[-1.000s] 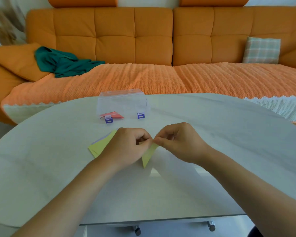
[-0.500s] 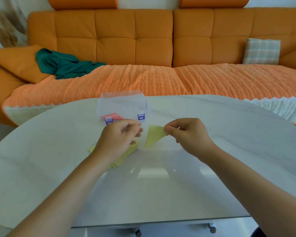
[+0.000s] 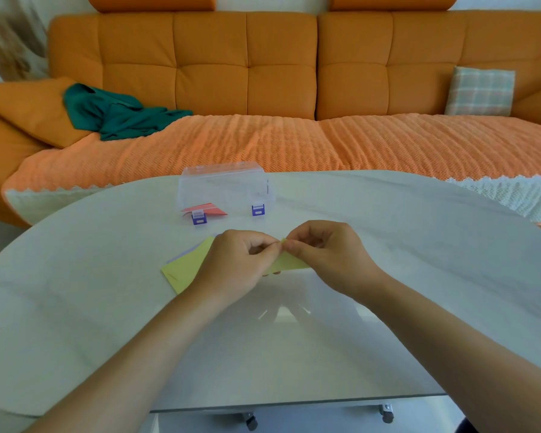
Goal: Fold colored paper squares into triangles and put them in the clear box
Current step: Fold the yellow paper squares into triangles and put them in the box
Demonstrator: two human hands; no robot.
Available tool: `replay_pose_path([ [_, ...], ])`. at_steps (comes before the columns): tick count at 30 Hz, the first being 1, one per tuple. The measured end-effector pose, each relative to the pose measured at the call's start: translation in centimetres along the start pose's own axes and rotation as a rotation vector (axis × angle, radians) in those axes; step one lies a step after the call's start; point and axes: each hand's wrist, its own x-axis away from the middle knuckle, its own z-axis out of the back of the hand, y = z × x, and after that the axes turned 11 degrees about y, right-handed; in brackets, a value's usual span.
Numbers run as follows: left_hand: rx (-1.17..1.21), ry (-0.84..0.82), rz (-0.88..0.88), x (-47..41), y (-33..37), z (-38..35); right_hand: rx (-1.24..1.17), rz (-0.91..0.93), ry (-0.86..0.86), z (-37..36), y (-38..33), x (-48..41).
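Note:
Both hands meet over the middle of the white table [image 3: 388, 245]. My left hand [image 3: 238, 264] and my right hand [image 3: 325, 254] pinch the same folded yellow paper [image 3: 289, 263] at its upper corner, fingertips touching. Under my left hand lies a small stack of paper squares [image 3: 185, 268], yellow on top with a lilac edge showing. Farther back stands the clear box [image 3: 224, 185] with purple latches, and a red folded triangle [image 3: 205, 210] lies in its front left part.
An orange sofa [image 3: 247, 73] with a knitted orange cover runs behind the table. On it lie a green cloth [image 3: 116, 114] at the left and a checked cushion [image 3: 480, 92] at the right. The table's near edge [image 3: 294, 404] is below my forearms.
My left hand had let go and hovered near the box while the right held the yellow triangle up. Both hands have come back together and pinch the paper low over the table.

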Motion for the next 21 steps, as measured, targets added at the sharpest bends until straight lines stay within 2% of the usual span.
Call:
replay_pose_path([
  [4, 0.050, -0.099, 0.071, -0.6, 0.1, 0.8, -0.105, -0.087, 0.055, 0.0, -0.2, 0.0],
  [7, -0.010, -0.150, 0.080, -1.5, -0.4, 1.8, -0.170, -0.145, 0.186, 0.1, -0.3, -0.3],
  [9, -0.067, -0.150, 0.090, -2.0, -1.0, 2.7, -0.211, -0.169, 0.285, 0.3, -0.4, -0.6],
  [11, -0.109, -0.077, 0.072, -2.6, -1.5, 3.2, -0.233, -0.189, 0.339, 0.2, -0.5, -1.0],
  [14, 0.045, 0.087, 0.056, -3.2, -1.3, 3.6, -0.225, -0.177, 0.320, -1.0, -0.9, -1.5],
  [18, 0.096, 0.053, 0.039, -4.4, -1.2, 4.5, -0.227, -0.138, 0.259, -3.6, -2.2, -2.9],
  [21, 0.101, 0.156, 0.049, -5.5, -2.6, 6.3, -0.176, -0.118, 0.157, -5.4, -3.7, -5.1],
])
